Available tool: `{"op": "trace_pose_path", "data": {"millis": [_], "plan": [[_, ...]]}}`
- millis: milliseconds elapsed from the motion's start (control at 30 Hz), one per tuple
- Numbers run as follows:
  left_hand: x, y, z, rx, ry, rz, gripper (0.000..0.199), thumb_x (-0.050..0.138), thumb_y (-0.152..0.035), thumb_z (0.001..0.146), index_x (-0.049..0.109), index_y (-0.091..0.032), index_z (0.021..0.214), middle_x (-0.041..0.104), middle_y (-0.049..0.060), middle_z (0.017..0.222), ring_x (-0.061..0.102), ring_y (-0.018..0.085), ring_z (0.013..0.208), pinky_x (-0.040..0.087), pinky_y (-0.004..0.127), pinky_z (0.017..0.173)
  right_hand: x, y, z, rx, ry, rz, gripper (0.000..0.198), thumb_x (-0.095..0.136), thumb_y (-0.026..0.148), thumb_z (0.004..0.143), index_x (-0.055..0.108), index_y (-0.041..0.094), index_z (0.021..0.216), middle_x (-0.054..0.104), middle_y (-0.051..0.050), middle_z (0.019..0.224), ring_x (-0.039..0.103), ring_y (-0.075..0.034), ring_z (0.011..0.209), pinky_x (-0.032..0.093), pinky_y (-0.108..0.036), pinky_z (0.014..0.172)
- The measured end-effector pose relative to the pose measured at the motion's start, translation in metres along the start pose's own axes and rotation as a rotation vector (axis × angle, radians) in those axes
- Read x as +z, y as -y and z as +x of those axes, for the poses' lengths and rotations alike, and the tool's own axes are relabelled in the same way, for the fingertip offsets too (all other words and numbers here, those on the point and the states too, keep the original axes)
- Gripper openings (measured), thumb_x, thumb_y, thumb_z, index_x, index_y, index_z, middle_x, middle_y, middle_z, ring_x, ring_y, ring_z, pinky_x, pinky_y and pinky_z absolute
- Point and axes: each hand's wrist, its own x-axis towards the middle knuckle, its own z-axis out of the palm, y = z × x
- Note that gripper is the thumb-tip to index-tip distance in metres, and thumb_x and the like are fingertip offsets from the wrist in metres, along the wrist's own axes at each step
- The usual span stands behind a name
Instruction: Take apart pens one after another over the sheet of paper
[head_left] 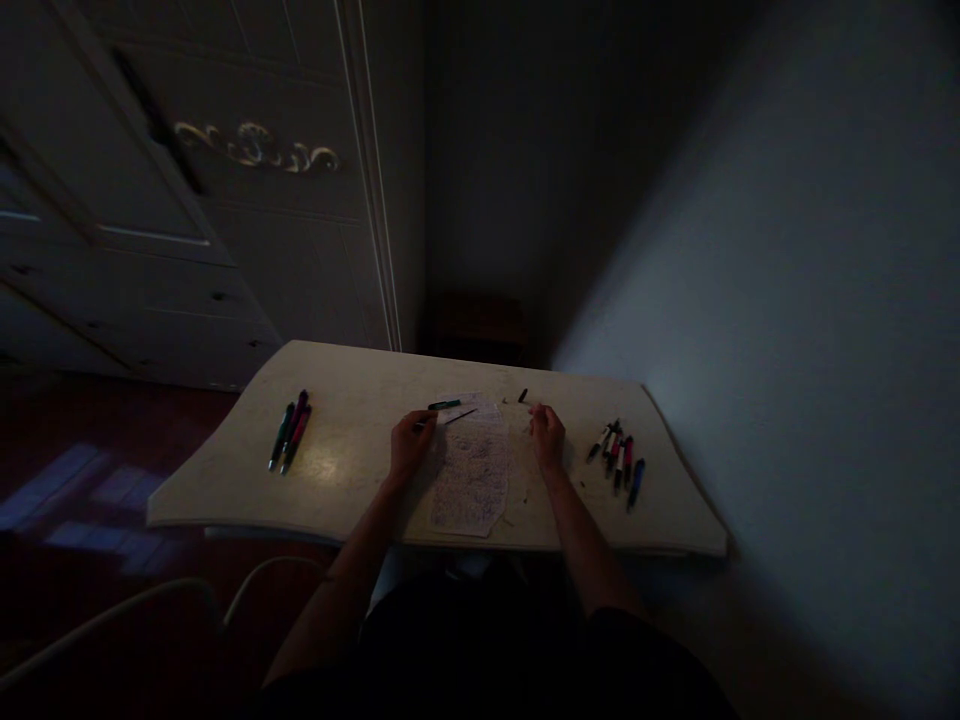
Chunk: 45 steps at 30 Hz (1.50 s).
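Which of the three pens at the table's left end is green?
The leftmost pen; the middle pen looks purple and the rightmost one pinkish-red.

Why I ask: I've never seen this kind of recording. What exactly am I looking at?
There's no machine here, just a person's two bare hands. The single picture comes from a camera worn on their head, looking forward and down at a pale table. The left hand holds a thin dark stick over a densely marked paper. The right hand has its fingertips close together; it's too dim to tell what they hold. A short green piece lies near the paper's far edge. Three pens lie to the left, and a cluster of pens to the right.
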Motion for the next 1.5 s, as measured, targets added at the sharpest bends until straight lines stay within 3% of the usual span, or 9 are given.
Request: {"op": "trace_pose_path", "data": {"millis": [433,700,833,967,1200,1500], "plan": [[0.001,0.001,-0.002,0.022,0.034,0.025,0.029,0.058,-0.038,0.08,0.072,-0.016,0.094,0.074,0.01,0.089,0.069,0.022,0.079,0.055,0.034,0.074,-0.002,0.003,-0.005,-0.011,0.003,0.019,0.046,0.04,0.059,0.09,0.061,0.019,0.082,0.05,0.004,0.054,0.049,-0.015,0.051,0.039,-0.025,0.054],[0.004,0.001,-0.005,0.337,0.17,0.347,0.022,0.069,-0.036,0.078,0.075,-0.024,0.096,0.068,0.011,0.119,0.061,0.028,0.111,0.048,0.044,0.099,-0.004,0.008,-0.005,0.034,-0.031,0.126,0.051,0.042,0.066,0.087,0.06,0.018,0.08,0.047,0.005,0.053,0.046,-0.014,0.05,0.038,-0.024,0.051],[0.008,0.003,-0.005,0.381,0.229,0.507,0.016,0.066,-0.034,0.082,0.078,-0.025,0.088,0.067,0.011,0.12,0.06,0.03,0.111,0.047,0.046,0.097,-0.006,0.008,-0.007,0.039,-0.037,0.171,0.052,0.045,0.067,0.086,0.06,0.018,0.079,0.046,0.005,0.053,0.045,-0.013,0.05,0.037,-0.024,0.05],[0.007,0.006,-0.005,0.404,0.242,0.531,0.018,0.063,-0.032,0.084,0.079,-0.024,0.088,0.069,0.011,0.117,0.061,0.03,0.109,0.049,0.045,0.096,-0.008,0.004,-0.009,0.049,-0.054,0.232,0.053,0.046,0.068,0.086,0.06,0.017,0.08,0.046,0.006,0.053,0.042,-0.011,0.048,0.034,-0.023,0.049],[0.007,0.007,-0.006,0.376,0.199,0.409,0.019,0.06,-0.029,0.084,0.077,-0.022,0.088,0.071,0.011,0.113,0.063,0.028,0.106,0.049,0.043,0.097,-0.011,0.002,-0.013,0.056,-0.107,0.286,0.052,0.049,0.067,0.085,0.06,0.017,0.078,0.045,0.006,0.052,0.042,-0.01,0.047,0.034,-0.022,0.049],[-0.005,0.01,-0.017,0.155,-0.023,0.142,0.023,0.055,-0.034,0.084,0.07,-0.017,0.091,0.071,0.01,0.095,0.066,0.022,0.087,0.053,0.035,0.08,-0.017,-0.002,-0.011,0.119,0.033,0.288,0.051,0.055,0.067,0.08,0.062,0.017,0.082,0.052,0.004,0.055,0.047,-0.011,0.05,0.037,-0.022,0.05]]}}
